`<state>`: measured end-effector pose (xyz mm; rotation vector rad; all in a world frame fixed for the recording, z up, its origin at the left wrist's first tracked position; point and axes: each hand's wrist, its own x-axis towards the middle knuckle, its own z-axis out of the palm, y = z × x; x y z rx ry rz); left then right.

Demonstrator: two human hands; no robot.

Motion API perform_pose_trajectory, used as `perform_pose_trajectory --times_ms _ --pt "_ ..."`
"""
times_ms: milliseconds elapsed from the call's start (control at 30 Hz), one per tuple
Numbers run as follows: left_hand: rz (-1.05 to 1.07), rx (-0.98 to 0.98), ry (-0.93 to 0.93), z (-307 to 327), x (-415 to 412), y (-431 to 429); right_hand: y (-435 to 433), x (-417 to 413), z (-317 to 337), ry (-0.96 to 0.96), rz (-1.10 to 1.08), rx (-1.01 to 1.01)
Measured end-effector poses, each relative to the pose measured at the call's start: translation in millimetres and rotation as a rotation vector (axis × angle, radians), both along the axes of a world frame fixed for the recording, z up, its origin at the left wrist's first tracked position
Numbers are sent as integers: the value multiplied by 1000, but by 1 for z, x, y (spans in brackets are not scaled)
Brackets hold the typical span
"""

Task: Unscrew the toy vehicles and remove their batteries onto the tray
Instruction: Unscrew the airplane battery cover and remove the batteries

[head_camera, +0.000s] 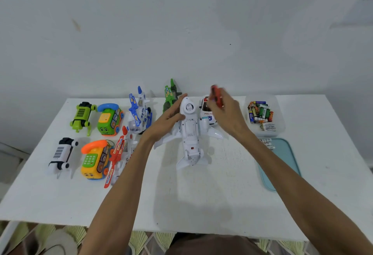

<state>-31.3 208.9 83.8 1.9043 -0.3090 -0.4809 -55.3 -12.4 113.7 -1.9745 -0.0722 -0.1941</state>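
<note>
Remote inspection, head view. The white worktop (201, 194) carries the white toy aeroplane (189, 131) at centre, lying belly up, nose toward the wall and tail toward the person. I can see its long underside panel, which looks closed. The left hand (169, 116) holds the aeroplane at the front of the fuselage: its grip is wrapped round the nose section, fingers over the far side and thumb on the near side. The right hand (224, 111) is raised just right of the nose, apart from the aeroplane, its grip pinching a red tool (216, 95). The tool is blurred and I cannot make out its tip. A white police car (206, 113) stands just behind the aeroplane's right wing, partly hidden by the right hand. A clear tub (280, 117) at far right holds a heap of loose batteries (261, 112). The teal tray (286, 153) lies just nearer than the tub, partly covered by the right forearm. A strip of white cells (267, 143) sits at its far end. A green aircraft (170, 95) stands behind the left hand. Ranged to the left are a blue-and-white helicopter (139, 113), a red-and-white helicopter (119, 153), a green telephone car (109, 119), a yellow telephone car (94, 159), a green wheeled toy (81, 115) and a white wheeled toy (60, 153).
</note>
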Motion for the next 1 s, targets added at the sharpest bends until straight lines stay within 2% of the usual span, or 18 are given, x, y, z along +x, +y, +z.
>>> perform_pose_trajectory --times_ms 67,133,300,433,733,867,1000 --pt "1 1 -1 0 2 -1 7 -5 -13 -121 70 -245" --pt "-2 4 -6 0 3 -2 13 -10 -24 -214 128 -359" --pt "17 6 -13 -3 5 0 17 -12 -43 -338 157 -483" --pt "10 -9 -14 -3 5 0 19 -12 -48 -332 197 -562" --pt "-9 5 -15 -6 7 -1 16 -6 -44 -131 216 -355" --pt "16 -1 0 -4 7 -1 13 -9 -39 -40 227 -203" --pt "22 -11 9 -2 5 0 12 -14 -32 64 202 39"
